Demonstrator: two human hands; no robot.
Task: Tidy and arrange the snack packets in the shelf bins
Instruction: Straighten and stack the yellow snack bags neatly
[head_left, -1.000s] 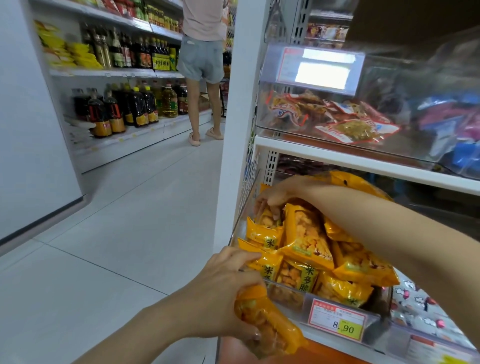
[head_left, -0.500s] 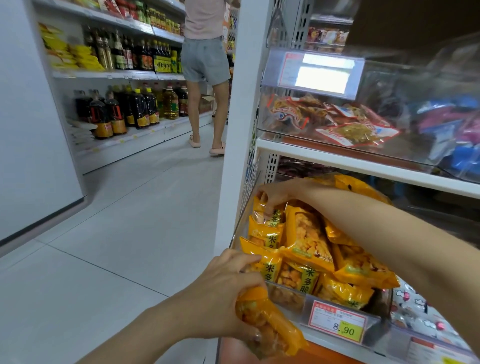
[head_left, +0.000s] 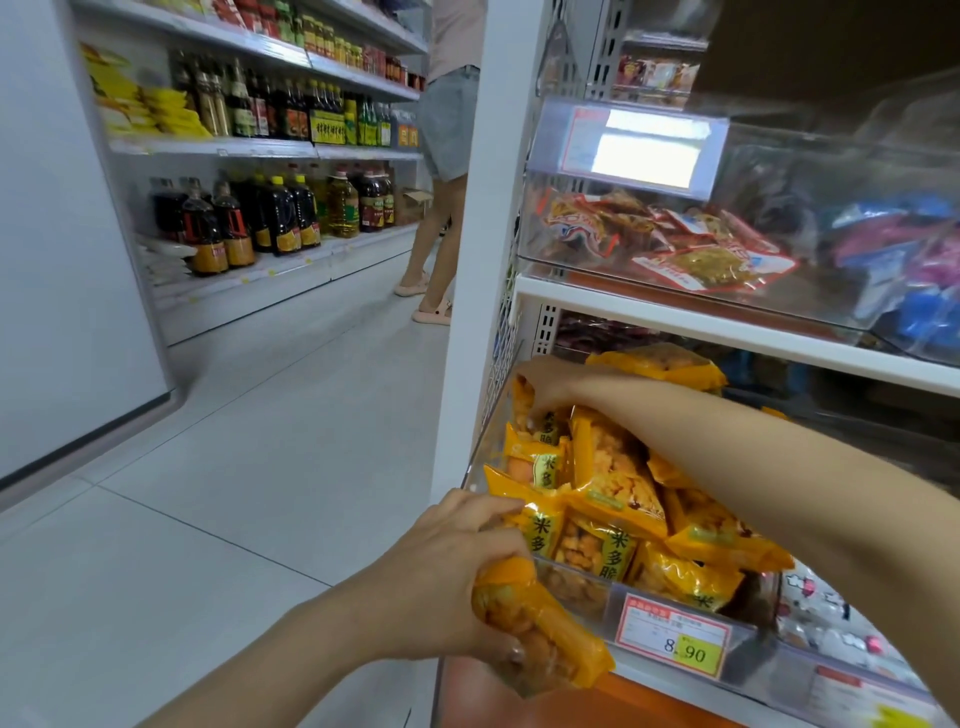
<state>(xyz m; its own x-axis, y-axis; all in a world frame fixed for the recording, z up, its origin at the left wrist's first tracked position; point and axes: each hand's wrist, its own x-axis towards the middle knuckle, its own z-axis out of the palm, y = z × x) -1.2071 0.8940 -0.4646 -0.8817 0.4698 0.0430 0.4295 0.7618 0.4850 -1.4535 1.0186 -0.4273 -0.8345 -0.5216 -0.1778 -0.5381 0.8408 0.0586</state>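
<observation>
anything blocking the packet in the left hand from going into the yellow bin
Yes. The packet in the left hand sits outside the front wall of the bin, and a heap of packets rises above that wall. The right hand reaches across the heap, gripping one at the back.

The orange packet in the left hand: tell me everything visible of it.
The orange-yellow glossy plastic snack packet shows golden snack pieces through a clear panel. It is crumpled, tilted down to the right, in front of the clear plastic bin. The left hand grips its upper end.
</observation>
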